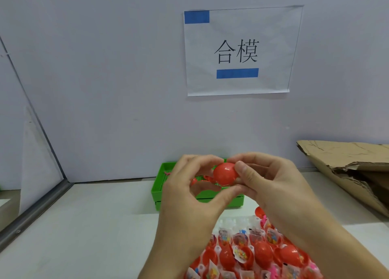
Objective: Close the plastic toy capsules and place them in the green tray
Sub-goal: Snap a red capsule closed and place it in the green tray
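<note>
Both hands hold one red capsule (225,173) above the green tray (162,191). The left hand (189,192) curls round it from below, thumb under, fingertips on top; the right hand (271,186) pinches its right side. They hide most of the tray (a few red pieces show inside). Open capsules (252,255) lie near, cut off by the bottom edge. Cardboard (345,169) runs off right.

Factory workstation, partitioned bench (94,226), station sign (237,51)
</note>
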Available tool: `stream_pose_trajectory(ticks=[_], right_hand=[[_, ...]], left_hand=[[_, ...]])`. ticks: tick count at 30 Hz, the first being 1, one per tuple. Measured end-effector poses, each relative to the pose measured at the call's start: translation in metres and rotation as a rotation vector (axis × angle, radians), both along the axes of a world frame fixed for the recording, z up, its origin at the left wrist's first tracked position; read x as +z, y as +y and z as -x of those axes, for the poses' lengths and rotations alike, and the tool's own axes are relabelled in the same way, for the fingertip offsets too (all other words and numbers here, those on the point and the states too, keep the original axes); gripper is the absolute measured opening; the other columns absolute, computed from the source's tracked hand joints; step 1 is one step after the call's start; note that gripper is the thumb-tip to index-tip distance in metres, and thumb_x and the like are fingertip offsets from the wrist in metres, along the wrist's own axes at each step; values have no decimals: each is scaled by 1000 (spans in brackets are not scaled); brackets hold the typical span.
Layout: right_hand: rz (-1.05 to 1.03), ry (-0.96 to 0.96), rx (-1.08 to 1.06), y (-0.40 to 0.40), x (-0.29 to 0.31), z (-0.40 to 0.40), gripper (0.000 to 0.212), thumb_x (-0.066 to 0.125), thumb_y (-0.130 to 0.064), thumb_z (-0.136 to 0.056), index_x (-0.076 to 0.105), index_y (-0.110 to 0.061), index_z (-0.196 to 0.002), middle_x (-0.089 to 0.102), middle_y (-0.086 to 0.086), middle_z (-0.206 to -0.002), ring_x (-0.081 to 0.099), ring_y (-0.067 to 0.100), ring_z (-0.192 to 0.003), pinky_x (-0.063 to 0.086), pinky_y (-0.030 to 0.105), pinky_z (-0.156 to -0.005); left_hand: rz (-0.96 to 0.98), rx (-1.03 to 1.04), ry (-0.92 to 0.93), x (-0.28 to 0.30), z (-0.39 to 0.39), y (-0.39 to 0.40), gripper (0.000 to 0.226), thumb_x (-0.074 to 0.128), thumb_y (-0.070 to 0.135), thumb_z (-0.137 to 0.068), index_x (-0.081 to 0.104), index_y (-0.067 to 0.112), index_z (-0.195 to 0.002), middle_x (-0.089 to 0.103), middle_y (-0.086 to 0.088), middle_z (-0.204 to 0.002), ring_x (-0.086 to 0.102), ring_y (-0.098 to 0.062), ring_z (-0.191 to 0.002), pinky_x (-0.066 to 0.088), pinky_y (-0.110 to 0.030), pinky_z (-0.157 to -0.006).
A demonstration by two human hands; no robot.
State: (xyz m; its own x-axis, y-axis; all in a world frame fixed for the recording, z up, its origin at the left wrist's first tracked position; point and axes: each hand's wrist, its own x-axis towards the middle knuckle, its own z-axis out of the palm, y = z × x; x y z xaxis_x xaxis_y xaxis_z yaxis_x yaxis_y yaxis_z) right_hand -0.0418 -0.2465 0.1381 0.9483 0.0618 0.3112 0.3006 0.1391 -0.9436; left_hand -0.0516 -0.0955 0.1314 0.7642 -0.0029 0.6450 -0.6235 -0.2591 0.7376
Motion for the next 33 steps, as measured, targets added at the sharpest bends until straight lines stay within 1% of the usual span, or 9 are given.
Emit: stream_pose_trajectory(ticks=[6,9,12,15,20,24,27,29,33], right_hand=[[-136,76,85,0,-1,-3,34,74,-34,-63,80,-15,-91,77,13,-90,73,17,-77,59,23,-72],[-114,96,92,-1,-1,-3,41,73,-38,-63,79,-12,-95,77,13,-95,74,20,-83,59,25,-74],[13,76,74,-1,1,0,42,69,-49,-70,79,-19,-97,78,6,-97,74,19,-92,59,32,-79],[122,69,92,2,4,3,43,60,-57,-79,80,-21,-91,78,5,-92,74,17,-91,59,33,-79],[43,131,208,5,7,5,44,65,-55,-73,79,-13,-72,75,11,-78,71,20,-76,56,26,-71],[16,153,239,4,6,4,42,68,-55,-82,80,-15,-82,77,8,-84,73,20,-82,57,27,-73],[106,98,216,2,3,3,35,66,-51,-86,77,-22,-102,77,6,-100,74,20,-96,59,27,-81],[94,90,207,1,1,1,28,70,-42,-84,77,-22,-102,77,7,-101,74,22,-98,59,28,-82],[-191,213,348,-3,2,-1,26,61,-21,-94,76,-1,-99,75,22,-98,74,31,-93,59,28,-74]], left_hand=[[107,-86,64,-3,-3,2,36,81,29,-63,72,34,-98,74,7,-96,70,-16,-96,60,-32,-81],[107,-69,45,-3,-2,1,33,81,30,-65,71,35,-97,73,8,-95,69,-15,-95,59,-30,-79],[83,-7,17,-3,0,0,28,83,36,-71,68,38,-95,71,10,-95,67,-12,-97,54,-18,-73],[67,55,8,-3,1,-2,28,79,53,-73,66,37,-93,70,11,-92,66,-11,-89,54,-24,-72],[28,122,-26,-3,4,-4,36,73,61,-67,66,35,-91,70,11,-87,68,-13,-83,57,-31,-71],[-55,196,-96,-3,5,-4,31,80,55,-69,65,34,-87,68,13,-85,65,-13,-81,54,-25,-70],[-214,303,-206,-4,3,-5,26,85,35,-70,63,31,-84,62,16,-80,61,-9,-78,49,-20,-69],[-273,333,-240,-4,2,-5,26,86,31,-70,65,28,-86,59,17,-81,58,-7,-78,47,-18,-70],[-89,144,-103,-3,2,-3,32,86,34,-67,69,36,-94,68,18,-94,66,-5,-93,51,-13,-78]])
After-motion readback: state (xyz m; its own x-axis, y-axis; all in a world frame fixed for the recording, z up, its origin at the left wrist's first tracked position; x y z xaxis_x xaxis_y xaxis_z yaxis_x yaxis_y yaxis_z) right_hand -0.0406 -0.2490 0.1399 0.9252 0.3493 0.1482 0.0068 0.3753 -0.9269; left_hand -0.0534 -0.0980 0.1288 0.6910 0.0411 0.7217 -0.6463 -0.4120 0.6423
